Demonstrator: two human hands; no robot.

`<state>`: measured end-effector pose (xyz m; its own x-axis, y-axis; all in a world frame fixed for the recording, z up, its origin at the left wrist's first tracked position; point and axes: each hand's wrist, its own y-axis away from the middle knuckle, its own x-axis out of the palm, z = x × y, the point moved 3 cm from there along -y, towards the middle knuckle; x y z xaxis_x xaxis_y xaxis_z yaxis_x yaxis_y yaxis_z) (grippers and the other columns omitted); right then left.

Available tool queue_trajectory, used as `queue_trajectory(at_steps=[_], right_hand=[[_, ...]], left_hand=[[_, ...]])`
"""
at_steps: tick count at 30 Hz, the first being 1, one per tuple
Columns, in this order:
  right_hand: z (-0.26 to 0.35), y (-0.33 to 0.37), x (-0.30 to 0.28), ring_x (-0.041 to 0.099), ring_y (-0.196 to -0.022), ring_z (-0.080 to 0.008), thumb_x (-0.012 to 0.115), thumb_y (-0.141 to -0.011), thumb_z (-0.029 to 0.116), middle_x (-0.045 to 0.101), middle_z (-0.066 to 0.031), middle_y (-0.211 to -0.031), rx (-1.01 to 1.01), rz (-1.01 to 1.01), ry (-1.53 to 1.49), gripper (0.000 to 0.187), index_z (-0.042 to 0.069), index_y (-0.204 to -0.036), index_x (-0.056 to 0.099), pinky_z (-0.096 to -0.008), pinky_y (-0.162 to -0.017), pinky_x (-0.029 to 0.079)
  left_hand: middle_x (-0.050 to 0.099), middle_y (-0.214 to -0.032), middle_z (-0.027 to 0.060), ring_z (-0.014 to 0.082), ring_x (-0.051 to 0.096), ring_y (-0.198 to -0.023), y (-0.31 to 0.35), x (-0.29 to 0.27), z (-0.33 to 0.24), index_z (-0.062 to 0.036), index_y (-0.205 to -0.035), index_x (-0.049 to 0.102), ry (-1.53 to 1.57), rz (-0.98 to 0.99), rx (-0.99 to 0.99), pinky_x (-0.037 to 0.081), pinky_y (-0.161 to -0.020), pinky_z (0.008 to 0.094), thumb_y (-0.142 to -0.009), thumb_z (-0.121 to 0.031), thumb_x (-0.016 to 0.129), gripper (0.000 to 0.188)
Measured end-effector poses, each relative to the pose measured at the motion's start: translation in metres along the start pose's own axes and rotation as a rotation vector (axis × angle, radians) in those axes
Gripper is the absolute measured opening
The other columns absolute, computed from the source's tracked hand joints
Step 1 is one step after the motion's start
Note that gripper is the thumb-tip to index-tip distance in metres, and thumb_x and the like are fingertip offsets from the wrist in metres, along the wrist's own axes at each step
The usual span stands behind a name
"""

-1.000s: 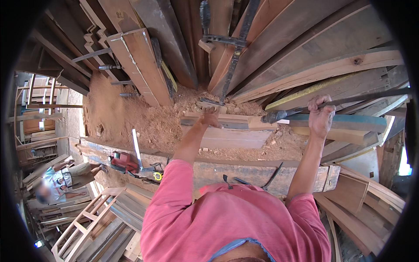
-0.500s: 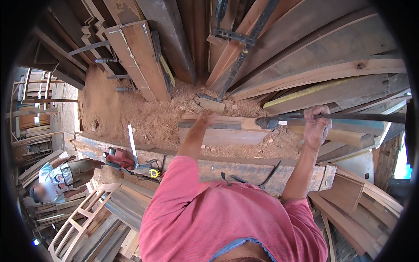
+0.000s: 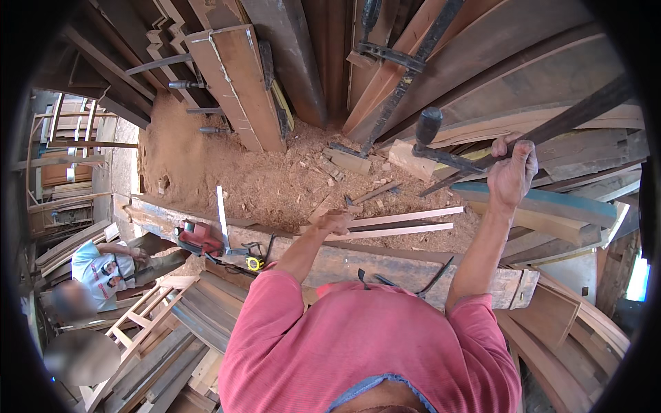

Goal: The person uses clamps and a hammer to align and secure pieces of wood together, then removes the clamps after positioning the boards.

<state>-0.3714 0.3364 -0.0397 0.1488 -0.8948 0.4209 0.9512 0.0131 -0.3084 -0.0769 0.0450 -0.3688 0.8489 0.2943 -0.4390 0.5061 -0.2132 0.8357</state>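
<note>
My right hand (image 3: pixel 513 172) is wrapped around the dark metal bar of a bar clamp (image 3: pixel 564 126), which slants up to the right. The clamp's screw handle (image 3: pixel 428 125) stands up to the left of that hand. My left hand (image 3: pixel 333 221) is closed on the left end of two narrow pale wood strips (image 3: pixel 406 217), with a dark band between them. Its fingertips are partly hidden. The strips lie over the sawdust-covered bench, and the clamp is apart from them.
A red power tool (image 3: pixel 198 237), a metal square (image 3: pixel 222 217) and a yellow tape measure (image 3: pixel 255 263) are along the bench's near beam (image 3: pixel 330 260). Beyond the sawdust (image 3: pixel 186 165), boards and other clamps (image 3: pixel 385 89) lean. A person (image 3: pixel 103 268) is at the left.
The bar clamp has come up off the wood's right end and turned, so its handle now shows. The wood has tipped and swung toward me, showing narrow edges instead of a broad face.
</note>
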Motion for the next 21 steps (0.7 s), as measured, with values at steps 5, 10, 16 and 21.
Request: queue_trajectory(at_steps=[5, 10, 16, 21], right_hand=[[0.042, -0.01, 0.031, 0.051, -0.073, -0.0198, 0.065, -0.098, 0.042, 0.058, -0.0073, -0.092, -0.053, -0.044, -0.02, 0.039, 0.005, -0.089, 0.059, -0.0348, -0.066, 0.041], [0.096, -0.029, 0.027, 0.049, -0.078, -0.0208, 0.067, -0.093, 0.047, 0.056, -0.0067, -0.097, -0.068, -0.068, -0.105, 0.036, 0.011, -0.094, 0.061, -0.0362, -0.069, 0.04], [0.117, -0.054, 0.046, 0.048, -0.08, -0.021, 0.07, -0.09, 0.048, 0.054, -0.0063, -0.098, -0.035, -0.078, -0.226, 0.038, 0.012, -0.097, 0.061, -0.0366, -0.07, 0.04], [0.076, -0.049, 0.086, 0.055, -0.077, -0.0211, 0.069, -0.095, 0.041, 0.057, -0.0062, -0.092, -0.11, -0.19, -0.154, 0.035, 0.007, -0.094, 0.06, -0.0359, -0.07, 0.046]], left_hand=[[0.054, -0.146, 0.0173, 0.0332, 0.049, -0.137, -0.023, 0.032, 0.029, -0.0219, -0.157, 0.036, 0.172, -0.01, -0.041, 0.041, -0.114, 0.0415, -0.088, -0.029, 0.072, 0.078], [0.031, -0.159, 0.0286, 0.0438, 0.026, -0.149, 0.032, -0.023, -0.018, -0.0121, -0.162, 0.019, 0.205, -0.033, -0.157, 0.021, -0.123, 0.051, -0.09, -0.046, 0.068, 0.094], [0.033, -0.157, 0.0261, 0.0464, 0.033, -0.145, 0.015, 0.022, -0.016, -0.0117, -0.158, 0.02, 0.024, -0.206, -0.189, 0.028, -0.119, 0.0553, -0.086, -0.041, 0.071, 0.093], [0.035, -0.155, 0.0289, 0.0507, 0.03, -0.145, 0.026, 0.026, -0.027, -0.0113, -0.157, 0.023, 0.013, -0.291, -0.226, 0.024, -0.117, 0.0637, -0.087, -0.035, 0.068, 0.086]])
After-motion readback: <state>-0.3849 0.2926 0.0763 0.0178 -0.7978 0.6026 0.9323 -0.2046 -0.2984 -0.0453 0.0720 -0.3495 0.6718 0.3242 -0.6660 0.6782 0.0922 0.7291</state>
